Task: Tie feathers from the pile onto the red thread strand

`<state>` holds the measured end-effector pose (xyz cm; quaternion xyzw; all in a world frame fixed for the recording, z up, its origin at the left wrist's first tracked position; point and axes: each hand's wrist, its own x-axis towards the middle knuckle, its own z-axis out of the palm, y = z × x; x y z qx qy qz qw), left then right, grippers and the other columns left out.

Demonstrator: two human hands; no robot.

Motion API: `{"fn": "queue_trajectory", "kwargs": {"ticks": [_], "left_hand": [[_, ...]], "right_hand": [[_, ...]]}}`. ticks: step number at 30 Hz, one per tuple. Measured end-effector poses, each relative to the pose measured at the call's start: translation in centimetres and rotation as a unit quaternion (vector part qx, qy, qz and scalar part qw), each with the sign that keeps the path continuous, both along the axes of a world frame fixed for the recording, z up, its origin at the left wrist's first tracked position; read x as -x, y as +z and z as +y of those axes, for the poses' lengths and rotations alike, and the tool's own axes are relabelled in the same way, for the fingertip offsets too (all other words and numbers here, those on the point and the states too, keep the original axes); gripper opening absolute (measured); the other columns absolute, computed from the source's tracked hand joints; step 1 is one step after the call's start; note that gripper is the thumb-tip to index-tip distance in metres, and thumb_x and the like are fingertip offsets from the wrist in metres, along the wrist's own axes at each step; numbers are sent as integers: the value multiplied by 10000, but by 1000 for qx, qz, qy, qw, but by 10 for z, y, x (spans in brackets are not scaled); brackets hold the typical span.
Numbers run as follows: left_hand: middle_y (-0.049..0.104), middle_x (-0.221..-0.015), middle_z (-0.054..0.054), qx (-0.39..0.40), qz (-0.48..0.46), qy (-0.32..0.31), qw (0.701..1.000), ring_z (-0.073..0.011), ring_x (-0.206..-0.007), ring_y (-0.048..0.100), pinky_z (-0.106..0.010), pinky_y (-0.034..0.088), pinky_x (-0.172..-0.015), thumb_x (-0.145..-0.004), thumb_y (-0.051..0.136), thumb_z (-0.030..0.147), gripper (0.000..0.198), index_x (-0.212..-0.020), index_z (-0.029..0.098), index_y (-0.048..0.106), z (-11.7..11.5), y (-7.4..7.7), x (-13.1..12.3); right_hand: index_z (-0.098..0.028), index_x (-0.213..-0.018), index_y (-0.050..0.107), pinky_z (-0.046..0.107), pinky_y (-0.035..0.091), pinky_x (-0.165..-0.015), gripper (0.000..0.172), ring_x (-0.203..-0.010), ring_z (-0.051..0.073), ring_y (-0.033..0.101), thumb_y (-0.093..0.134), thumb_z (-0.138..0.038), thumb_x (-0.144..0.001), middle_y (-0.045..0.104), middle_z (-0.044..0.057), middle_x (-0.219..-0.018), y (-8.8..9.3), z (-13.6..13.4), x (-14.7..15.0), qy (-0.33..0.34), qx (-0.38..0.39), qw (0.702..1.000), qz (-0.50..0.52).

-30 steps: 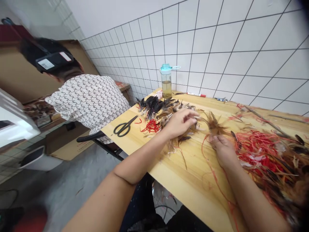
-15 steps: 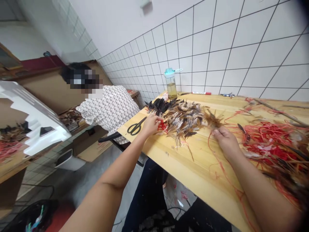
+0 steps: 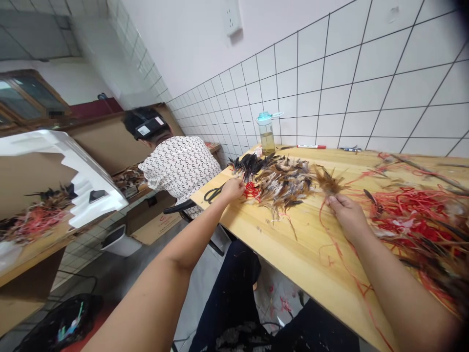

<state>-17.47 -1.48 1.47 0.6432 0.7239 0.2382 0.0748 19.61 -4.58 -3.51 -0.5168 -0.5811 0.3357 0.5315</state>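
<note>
My right hand [image 3: 345,211] pinches the base of a brown feather bunch [image 3: 329,183], which fans out above the table. A red string [image 3: 335,249] trails from near those fingers toward the front edge. My left hand [image 3: 233,189] is closed at the left side of the table, fingertips beside a small heap of red ties [image 3: 252,191]; what they hold, if anything, is too small to make out. Between my hands lies a pile of brown and white feathers [image 3: 286,181]. Black feathers [image 3: 249,165] lie behind my left hand, and black-handled scissors [image 3: 213,194] are partly hidden by it.
A teal-lidded bottle [image 3: 267,134] and a red-capped marker [image 3: 311,146] stand and lie near the tiled wall. Tangled red string [image 3: 414,210] with feathers covers the right side. A co-worker [image 3: 183,164] sits at the left, beside a white foam piece [image 3: 90,178].
The view has shifted, so everything sits a little more to the right. My left fingers have drawn together by the red ties. My right hand keeps its hold on the feather bunch.
</note>
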Motion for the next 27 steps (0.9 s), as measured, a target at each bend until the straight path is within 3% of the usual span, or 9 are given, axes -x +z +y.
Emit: {"fn": "queue_trajectory", "kwargs": {"ticks": [4, 9, 14, 19, 24, 27], "left_hand": [[554, -595, -7, -19, -91, 16, 996, -167, -699, 538, -256, 399, -700, -673, 658, 202, 100, -606, 178, 588, -2, 9, 4], [498, -582, 26, -38, -236, 19, 971, -97, -561, 455, -215, 373, -580, -725, 625, 284, 152, -683, 173, 530, -3, 33, 11], [526, -628, 19, -4, -346, -14, 938, -74, -549, 494, -212, 433, -594, -706, 652, 305, 192, -726, 169, 518, -5, 57, 6], [581, -634, 4, 38, -363, -41, 930, -106, -610, 563, -237, 468, -631, -627, 738, 263, 212, -710, 159, 572, -6, 61, -2], [607, -648, 11, 23, -355, -49, 933, -98, -655, 564, -227, 459, -683, -611, 742, 186, 174, -677, 150, 585, 1, 64, 2], [610, -640, 2, 23, -361, -41, 931, -95, -638, 557, -230, 454, -669, -588, 743, 157, 182, -657, 139, 575, 3, 65, 6]], "right_hand": [[-219, -659, 577, 285, 331, -536, 342, -544, 150, 436, 560, -545, -762, 520, -11, -558, -3, 2, 0, -2, -5, 1000, -5], [-224, -649, 584, 305, 373, -626, 278, -641, 180, 516, 536, -474, -761, 572, 8, -634, -5, 7, -1, -12, -4, 999, -33], [-225, -627, 583, 330, 398, -714, 276, -750, 206, 546, 523, -464, -751, 584, 38, -724, -5, 11, -1, -1, -37, 998, -46], [-226, -611, 544, 305, 368, -638, 297, -656, 172, 485, 540, -499, -726, 534, 15, -674, 0, 5, 4, 48, -23, 999, 9], [-221, -625, 521, 277, 270, -524, 327, -517, 122, 347, 577, -535, -696, 422, -37, -552, 7, -3, 6, 96, 34, 993, 58], [-217, -627, 524, 269, 254, -509, 350, -503, 114, 330, 589, -557, -678, 408, -45, -536, 10, -5, 6, 98, 36, 992, 67]]}}
